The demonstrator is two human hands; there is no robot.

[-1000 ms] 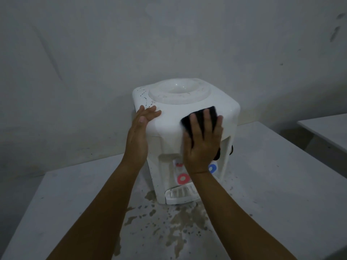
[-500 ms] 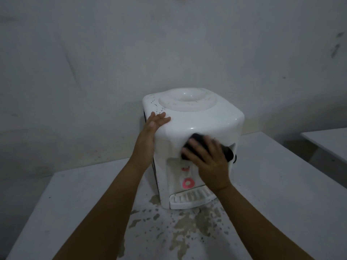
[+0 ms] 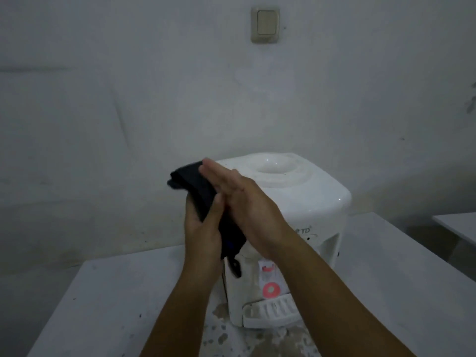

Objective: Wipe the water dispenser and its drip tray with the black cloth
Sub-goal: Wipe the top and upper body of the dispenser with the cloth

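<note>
A white tabletop water dispenser stands on the grey table, with its slotted drip tray at the front base. In front of its upper left corner both hands hold the black cloth in the air. My left hand grips the cloth from below, thumb curled over it. My right hand lies flat against the cloth's other side, fingers straight. A corner of the cloth dangles below the hands. Neither hand touches the dispenser.
A pale wall switch sits high on the grey wall behind. Dried stains mark the table in front of the dispenser. A second table's corner shows at the right edge.
My right hand lifted the cloth off the dispenser's front and brought it up to the left. My left hand left the dispenser's corner and took hold of the cloth. The camera tilted upward.
</note>
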